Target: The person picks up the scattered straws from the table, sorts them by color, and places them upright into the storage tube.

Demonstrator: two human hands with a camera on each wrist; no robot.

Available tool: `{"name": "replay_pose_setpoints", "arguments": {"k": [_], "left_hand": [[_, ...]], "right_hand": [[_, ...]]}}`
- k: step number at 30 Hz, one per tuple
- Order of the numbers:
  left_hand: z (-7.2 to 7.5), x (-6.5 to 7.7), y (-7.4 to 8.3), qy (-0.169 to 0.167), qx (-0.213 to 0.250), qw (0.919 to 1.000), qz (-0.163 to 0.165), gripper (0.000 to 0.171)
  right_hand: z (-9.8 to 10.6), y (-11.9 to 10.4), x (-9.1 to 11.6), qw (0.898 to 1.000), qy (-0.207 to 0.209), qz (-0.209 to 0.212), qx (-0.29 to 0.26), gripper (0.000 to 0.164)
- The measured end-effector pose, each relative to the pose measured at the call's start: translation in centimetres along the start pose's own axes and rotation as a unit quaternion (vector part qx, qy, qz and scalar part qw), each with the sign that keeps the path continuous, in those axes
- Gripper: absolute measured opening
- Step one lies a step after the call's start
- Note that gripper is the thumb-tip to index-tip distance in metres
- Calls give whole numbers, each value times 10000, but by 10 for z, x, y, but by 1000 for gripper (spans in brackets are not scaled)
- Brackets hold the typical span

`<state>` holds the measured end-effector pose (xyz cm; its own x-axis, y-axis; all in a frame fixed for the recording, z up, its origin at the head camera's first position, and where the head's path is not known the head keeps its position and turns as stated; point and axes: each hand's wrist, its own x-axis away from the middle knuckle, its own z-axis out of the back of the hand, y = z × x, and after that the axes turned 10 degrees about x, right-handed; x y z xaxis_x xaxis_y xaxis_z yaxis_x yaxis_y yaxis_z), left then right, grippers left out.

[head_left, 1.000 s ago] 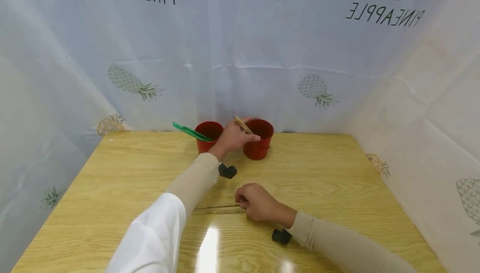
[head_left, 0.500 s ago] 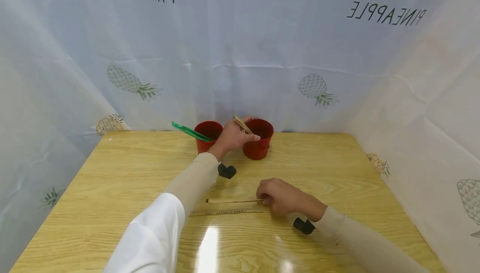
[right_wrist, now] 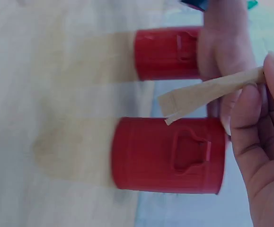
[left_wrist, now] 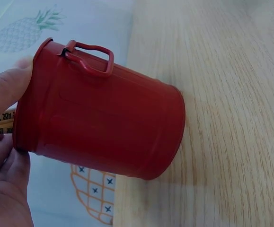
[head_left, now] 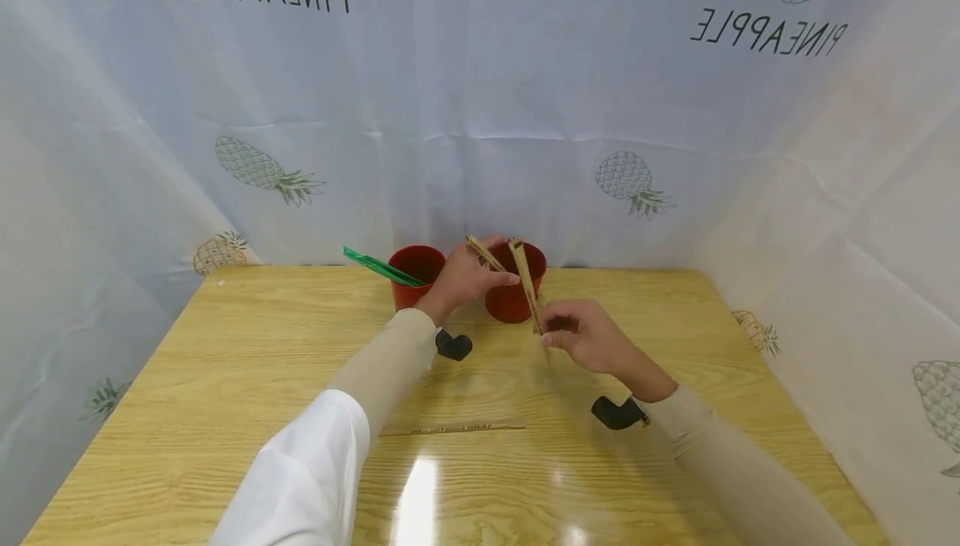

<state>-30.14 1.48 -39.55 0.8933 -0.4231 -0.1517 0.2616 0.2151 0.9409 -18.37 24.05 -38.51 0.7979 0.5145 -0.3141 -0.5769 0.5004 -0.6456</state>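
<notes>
My left hand (head_left: 467, 279) grips the rim of the right red bucket (head_left: 512, 306), thumb on one side and fingers on the other in the left wrist view. Brown paper-wrapped sticks (head_left: 486, 252) with dark print lean out of this bucket beside the hand. Between thumb and fingertips, my right hand (head_left: 588, 338) pinches the lower end of another brown paper-wrapped stick (right_wrist: 203, 94), whose upper end stands in front of the bucket's opening. One more slim brown paper-wrapped stick (head_left: 457, 428) lies flat on the table, printed along its length.
A second red bucket (head_left: 405, 296) stands to the left, with green-wrapped sticks (head_left: 378, 265) slanting out. The wooden table (head_left: 262, 379) ends at a pineapple-print curtain (head_left: 465, 179) behind the buckets. Black wrist cameras (head_left: 618, 413) sit below both hands.
My right hand has lifted one brown paper-wrapped stick from the table, tilted it upright and brought it up towards the right bucket. The left hand stays at the rim.
</notes>
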Motion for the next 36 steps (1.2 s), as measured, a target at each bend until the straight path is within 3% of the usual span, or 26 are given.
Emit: {"name": "replay_pose_setpoints", "arguments": {"k": [5, 10, 18, 26, 33, 36], "left_hand": [[1, -1, -1, -10, -75, 10000, -15, 75], [0, -1, 0, 14, -5, 10000, -9, 72], [1, -1, -1, -3, 43, 10000, -25, 72], [0, -1, -1, -60, 173, 9998, -101, 67], [-1, -1, 0, -131, 156, 9993, -328, 52], [0, 0, 1, -128, 137, 9994, -285, 55]], "right_hand": [[6, -1, -16, 9990, 388, -194, 76, 9], [10, -1, -28, 9980, 527, -324, 85, 2], [13, 6, -41, 9952, 808, -435, 337, 4], [17, 9, -55, 9933, 900, -642, 346, 5], [21, 12, -70, 9919, 919, -696, 526, 8], [22, 15, -77, 9916, 894, -785, 509, 8]]}}
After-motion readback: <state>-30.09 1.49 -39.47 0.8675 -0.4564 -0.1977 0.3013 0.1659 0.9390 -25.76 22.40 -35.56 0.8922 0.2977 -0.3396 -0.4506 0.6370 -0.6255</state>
